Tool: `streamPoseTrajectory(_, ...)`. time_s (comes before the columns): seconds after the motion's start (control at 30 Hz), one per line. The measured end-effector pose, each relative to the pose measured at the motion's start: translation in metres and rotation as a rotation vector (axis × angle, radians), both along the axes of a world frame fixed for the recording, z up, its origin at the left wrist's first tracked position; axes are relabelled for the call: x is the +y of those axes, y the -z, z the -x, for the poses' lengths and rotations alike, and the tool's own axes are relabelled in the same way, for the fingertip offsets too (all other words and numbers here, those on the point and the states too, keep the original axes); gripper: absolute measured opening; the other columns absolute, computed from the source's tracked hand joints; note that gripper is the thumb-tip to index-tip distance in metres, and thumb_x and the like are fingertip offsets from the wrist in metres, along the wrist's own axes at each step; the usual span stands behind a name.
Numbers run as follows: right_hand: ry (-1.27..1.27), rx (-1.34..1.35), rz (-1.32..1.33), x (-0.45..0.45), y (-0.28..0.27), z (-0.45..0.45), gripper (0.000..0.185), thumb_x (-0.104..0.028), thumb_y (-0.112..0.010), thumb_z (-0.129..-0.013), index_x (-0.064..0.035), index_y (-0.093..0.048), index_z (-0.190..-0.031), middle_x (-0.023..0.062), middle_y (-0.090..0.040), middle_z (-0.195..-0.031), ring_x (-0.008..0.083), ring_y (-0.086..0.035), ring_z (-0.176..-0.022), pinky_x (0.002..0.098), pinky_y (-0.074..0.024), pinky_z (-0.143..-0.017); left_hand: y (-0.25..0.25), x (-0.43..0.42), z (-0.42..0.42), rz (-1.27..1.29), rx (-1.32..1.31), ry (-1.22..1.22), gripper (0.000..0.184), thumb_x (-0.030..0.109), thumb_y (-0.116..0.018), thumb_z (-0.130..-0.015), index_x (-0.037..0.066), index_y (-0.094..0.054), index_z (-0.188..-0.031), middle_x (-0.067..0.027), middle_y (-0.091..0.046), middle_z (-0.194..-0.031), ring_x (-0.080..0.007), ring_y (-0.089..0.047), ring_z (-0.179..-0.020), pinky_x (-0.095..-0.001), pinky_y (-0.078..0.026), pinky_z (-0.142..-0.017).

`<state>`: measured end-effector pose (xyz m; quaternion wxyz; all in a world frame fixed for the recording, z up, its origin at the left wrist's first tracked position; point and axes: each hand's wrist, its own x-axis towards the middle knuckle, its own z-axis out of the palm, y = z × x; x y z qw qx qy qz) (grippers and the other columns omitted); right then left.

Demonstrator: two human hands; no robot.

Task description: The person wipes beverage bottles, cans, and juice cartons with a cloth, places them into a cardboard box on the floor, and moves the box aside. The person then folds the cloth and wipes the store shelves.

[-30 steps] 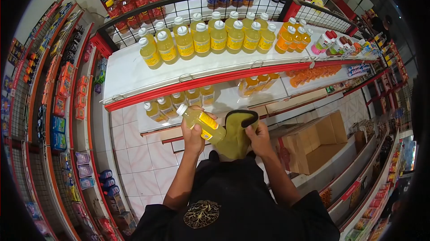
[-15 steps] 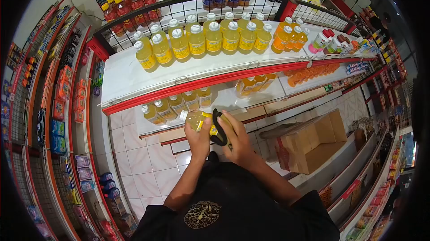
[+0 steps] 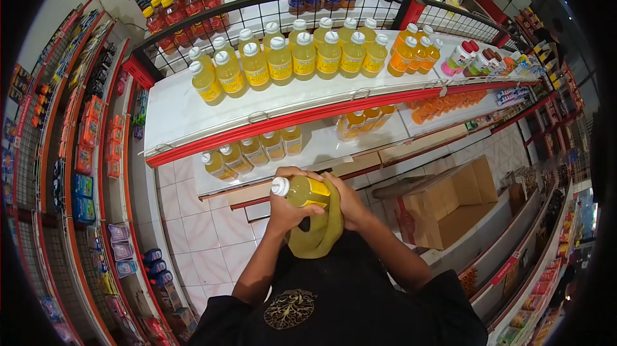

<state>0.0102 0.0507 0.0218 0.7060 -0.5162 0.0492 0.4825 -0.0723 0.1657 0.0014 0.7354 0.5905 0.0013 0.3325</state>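
A yellow drink bottle [image 3: 299,190] with a white cap lies tilted in my left hand [image 3: 286,212], its cap pointing left. My left fingers wrap round its upper part. Against the bottle's lower end, my right hand [image 3: 349,207] grips an olive-green cloth [image 3: 316,235], which covers the base and hangs down in front of my black shirt. Beyond my hands, rows of similar yellow bottles [image 3: 280,61] stand upright on the white top shelf [image 3: 186,111]. More yellow bottles [image 3: 249,152] stand on the lower shelf, left of centre.
An open cardboard box [image 3: 443,208] sits at the right, below the shelf. Orange bottles [image 3: 402,55] stand at the top shelf's right. A black wire rack [image 3: 257,12] runs along its back. Stocked shelves [image 3: 96,153] line the left side.
The cloth has gone from hanging beside the bottle to being wrapped round its lower end. My right hand has moved left against the bottle, and the view has shifted slightly.
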Motion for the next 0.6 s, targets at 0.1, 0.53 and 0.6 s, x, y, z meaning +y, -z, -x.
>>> streamPoseTrajectory(0.1,-0.058,0.139,0.044,-0.004,-0.01,0.001,0.037,-0.034,-0.04,-0.1,-0.0015,-0.055,-0.107,0.0129,-0.062,-0.095,0.0256,-0.061,-0.086,0.0356,-0.0487,-0.077,0.004,0.001,0.002,0.068,-0.023,0.032,0.066,0.027,-0.086,-0.068,0.003,-0.041,-0.11,-0.0171,-0.063,-0.102,-0.0244,-0.062,-0.097,-0.0373,-0.051,-0.087)
streamPoseTrajectory(0.53,-0.053,-1.046,0.058,-0.024,0.007,-0.008,0.039,-0.027,-0.036,-0.101,0.0034,-0.051,-0.119,0.0177,-0.062,-0.103,0.0316,-0.063,-0.094,0.0371,-0.0479,-0.086,0.011,0.002,0.008,0.464,0.002,-0.054,0.075,0.047,-0.077,-0.075,0.001,-0.04,-0.121,-0.0158,-0.062,-0.1,-0.0238,-0.062,-0.093,-0.0344,-0.053,-0.082)
streamPoseTrajectory(0.6,0.047,-0.824,0.061,-0.028,0.004,-0.014,0.04,-0.027,-0.036,-0.1,0.0039,-0.05,-0.122,0.0174,-0.062,-0.105,0.0312,-0.062,-0.096,0.0371,-0.0476,-0.087,0.002,-0.004,0.009,0.521,0.031,0.042,0.078,0.053,-0.074,-0.075,0.002,-0.039,-0.122,-0.0144,-0.06,-0.101,-0.0229,-0.062,-0.091,-0.0346,-0.053,-0.08)
